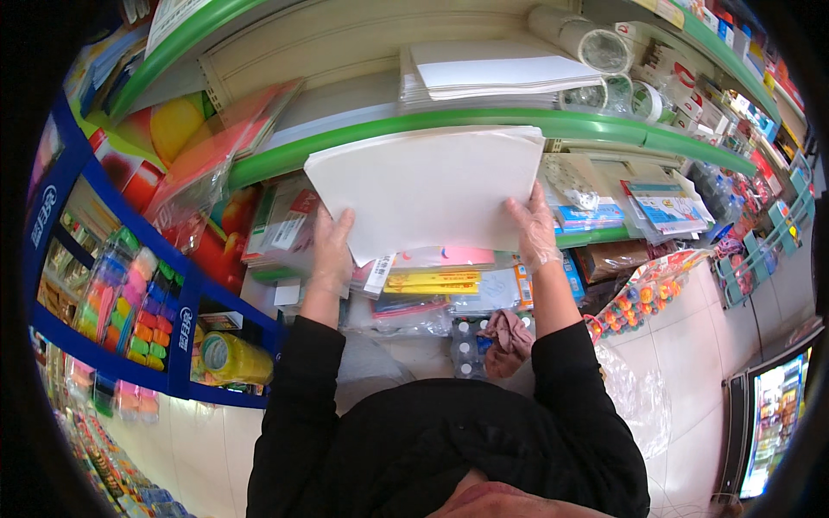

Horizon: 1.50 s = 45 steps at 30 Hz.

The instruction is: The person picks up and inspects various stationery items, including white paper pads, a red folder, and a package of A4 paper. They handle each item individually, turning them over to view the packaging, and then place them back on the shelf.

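Observation:
A stack of white paper sheets (pixel 427 194) is held up between my hands, in front of the green-edged shelf. My left hand (pixel 333 246), in a thin clear plastic glove, grips its lower left edge. At the right edge my right hand (pixel 534 226), gloved the same way, has its thumb on the front face. Another stack of white paper (pixel 492 74) lies on the shelf behind, its top sheets set askew. The fingers behind the held sheets are hidden.
A green shelf edge (pixel 388 126) crosses behind the sheets. Clear tape rolls (pixel 605 52) stand at the back right. Packaged stationery (pixel 434 283) fills the lower shelf. A blue rack (pixel 175 324) stands left, a screen (pixel 774 421) right. Bottles (pixel 465 349) and a cloth (pixel 508 340) are below.

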Each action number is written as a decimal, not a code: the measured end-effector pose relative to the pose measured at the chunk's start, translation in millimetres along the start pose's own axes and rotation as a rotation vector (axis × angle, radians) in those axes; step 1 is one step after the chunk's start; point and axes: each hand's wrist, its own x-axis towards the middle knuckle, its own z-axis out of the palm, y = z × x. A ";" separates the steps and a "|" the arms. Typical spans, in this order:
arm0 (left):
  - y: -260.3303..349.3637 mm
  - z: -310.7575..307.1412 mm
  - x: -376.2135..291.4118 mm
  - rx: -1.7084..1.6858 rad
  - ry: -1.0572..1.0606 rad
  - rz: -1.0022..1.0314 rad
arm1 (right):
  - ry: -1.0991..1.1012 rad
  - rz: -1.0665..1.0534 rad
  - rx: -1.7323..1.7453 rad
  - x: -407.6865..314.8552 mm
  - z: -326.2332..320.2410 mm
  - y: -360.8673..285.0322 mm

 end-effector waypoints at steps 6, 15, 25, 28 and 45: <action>-15.4 -4.0 -0.5 -0.056 0.057 -0.088 | -0.013 -0.073 -0.044 2.9 -2.2 5.5; -3.7 -1.5 -2.9 -0.017 -0.006 -0.035 | -0.012 -0.125 -0.030 -1.6 6.2 -8.7; 41.7 -7.1 20.9 0.178 -0.003 0.389 | -0.009 -0.144 -0.033 2.0 -4.1 0.6; 54.1 -18.7 35.9 0.507 -0.026 0.608 | -0.018 -0.133 -0.033 2.3 -3.6 0.8; 70.2 -10.6 30.2 0.661 0.111 0.627 | -0.022 -0.029 -0.089 -4.6 -6.6 -11.4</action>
